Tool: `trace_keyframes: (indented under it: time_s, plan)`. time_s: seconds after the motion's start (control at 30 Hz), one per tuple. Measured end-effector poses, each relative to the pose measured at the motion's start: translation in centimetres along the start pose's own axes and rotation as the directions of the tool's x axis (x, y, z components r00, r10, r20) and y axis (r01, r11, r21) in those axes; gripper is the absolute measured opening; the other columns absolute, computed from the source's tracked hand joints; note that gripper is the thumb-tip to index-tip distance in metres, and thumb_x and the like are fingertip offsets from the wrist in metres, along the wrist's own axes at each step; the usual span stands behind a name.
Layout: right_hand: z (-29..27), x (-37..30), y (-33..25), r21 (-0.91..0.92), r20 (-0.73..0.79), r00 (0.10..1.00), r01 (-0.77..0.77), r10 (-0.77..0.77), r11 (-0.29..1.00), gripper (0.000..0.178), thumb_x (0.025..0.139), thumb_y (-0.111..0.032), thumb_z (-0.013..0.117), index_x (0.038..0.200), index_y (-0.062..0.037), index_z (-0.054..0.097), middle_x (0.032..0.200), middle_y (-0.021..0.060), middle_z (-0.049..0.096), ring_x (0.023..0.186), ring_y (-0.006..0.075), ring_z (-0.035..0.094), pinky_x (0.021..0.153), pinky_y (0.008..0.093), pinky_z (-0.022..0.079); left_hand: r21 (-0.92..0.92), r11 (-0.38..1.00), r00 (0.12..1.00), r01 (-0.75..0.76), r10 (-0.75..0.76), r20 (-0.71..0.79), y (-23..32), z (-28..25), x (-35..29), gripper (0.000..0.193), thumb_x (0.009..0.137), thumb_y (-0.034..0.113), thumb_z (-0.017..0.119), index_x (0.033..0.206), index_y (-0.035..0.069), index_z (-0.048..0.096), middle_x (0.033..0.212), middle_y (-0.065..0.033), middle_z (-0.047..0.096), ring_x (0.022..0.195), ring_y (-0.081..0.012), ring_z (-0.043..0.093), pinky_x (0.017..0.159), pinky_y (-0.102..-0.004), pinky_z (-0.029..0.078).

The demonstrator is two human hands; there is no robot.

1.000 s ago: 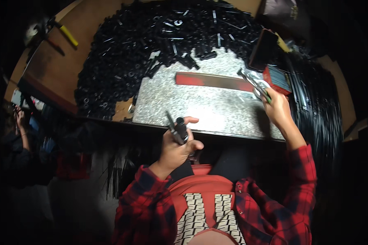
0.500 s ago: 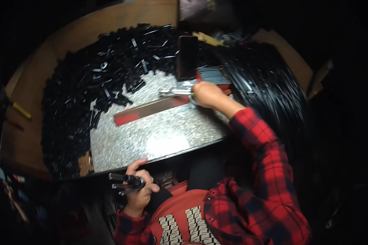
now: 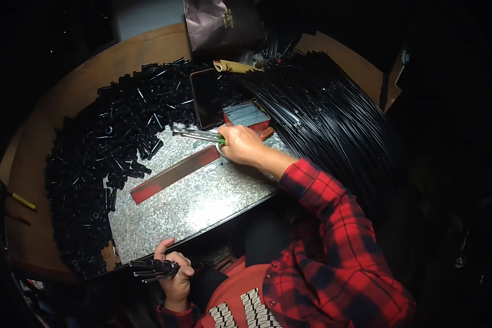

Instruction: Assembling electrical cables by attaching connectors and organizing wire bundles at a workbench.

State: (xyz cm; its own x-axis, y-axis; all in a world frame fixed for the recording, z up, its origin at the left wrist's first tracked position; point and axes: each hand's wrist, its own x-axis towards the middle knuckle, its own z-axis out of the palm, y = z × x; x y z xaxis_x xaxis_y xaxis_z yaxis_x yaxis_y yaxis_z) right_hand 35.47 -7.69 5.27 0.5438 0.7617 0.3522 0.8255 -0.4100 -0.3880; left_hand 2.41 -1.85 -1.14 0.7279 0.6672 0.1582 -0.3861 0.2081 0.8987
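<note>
My right hand [image 3: 242, 145] is closed around a pair of metal scissors [image 3: 195, 134] with some green at the grip, just above the speckled grey board [image 3: 202, 191]. The blades point left. Below them a long narrow bar [image 3: 174, 176], red at its ends and brownish between, lies slantwise on the board. My left hand [image 3: 175, 276] is at the board's front edge, its fingers closed round a small bundle of thin black rods [image 3: 150, 269]; the index finger is raised. Behind my right hand stands a red box [image 3: 247, 116] of thin grey strips.
A heap of short black tubular pieces [image 3: 104, 142] covers the left and back. Long thin black rods [image 3: 328, 115] are piled at right. A dark phone [image 3: 205, 98] leans behind the board. A dark bag [image 3: 218, 27], a yellow roll [image 3: 235, 66] and a raised wooden rim [image 3: 87, 68] are farther off.
The view has shifted, so everything on the table appears moved. My right hand still holds the scissors by the bar's end; the left still holds the rods.
</note>
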Motion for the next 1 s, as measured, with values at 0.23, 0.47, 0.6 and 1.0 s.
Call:
trace_keyframes:
  time_s: [0.23, 0.47, 0.6, 1.0]
  plan:
    - [1.3, -6.1, -7.2, 0.880, 0.320, 0.939, -0.243, -0.131, 0.408, 0.016, 0.092, -0.020, 0.059, 0.088, -0.0042, 0.058, 0.065, -0.0027, 0.049, 0.060, 0.0052, 0.045, 0.055, 0.0234, 0.038, 0.161, 0.987, 1.000, -0.022, 0.021, 0.008, 0.4, 0.7, 0.0, 0.073, 0.066, -0.003, 0.077, 0.128, -0.003, 0.040, 0.062, 0.0044, 0.048, 0.058, -0.0054, 0.045, 0.059, -0.0189, 0.038]
    - [1.7, -9.0, -11.2, 0.871, 0.441, 0.847, -0.325, -0.296, 0.369, 0.018, 0.093, -0.020, 0.058, 0.090, -0.0022, 0.056, 0.073, 0.0003, 0.053, 0.065, 0.0079, 0.050, 0.060, 0.0232, 0.042, 0.209, 0.970, 0.988, -0.128, 0.106, 0.114, 0.9, 1.0, 0.2, 0.084, 0.068, 0.023, 0.084, 0.135, -0.005, 0.040, 0.058, 0.0082, 0.039, 0.053, -0.0007, 0.036, 0.050, -0.0176, 0.030]
    - [2.6, -9.7, -11.8, 0.883, 0.434, 0.842, -0.325, -0.321, 0.340, 0.015, 0.092, -0.018, 0.059, 0.090, -0.0033, 0.059, 0.067, -0.0017, 0.051, 0.062, 0.0065, 0.048, 0.057, 0.0232, 0.040, 0.279, 0.959, 0.990, -0.047, 0.009, 0.137, 1.2, 0.7, 0.3, 0.093, 0.069, 0.032, 0.082, 0.138, -0.006, 0.034, 0.062, 0.0062, 0.045, 0.059, -0.0029, 0.043, 0.056, -0.0185, 0.035]
    - [2.8, -11.1, -13.4, 0.838, 0.473, 0.859, -0.369, -0.198, 0.401, 0.011, 0.087, -0.011, 0.058, 0.088, -0.0004, 0.057, 0.068, 0.0026, 0.055, 0.061, 0.0095, 0.054, 0.056, 0.0239, 0.043, 0.318, 0.942, 0.995, -0.103, 0.091, 0.051, 1.3, 0.1, -0.9, 0.080, 0.072, 0.033, 0.081, 0.136, 0.001, 0.044, 0.063, 0.0058, 0.045, 0.058, -0.0034, 0.041, 0.056, -0.0208, 0.039]
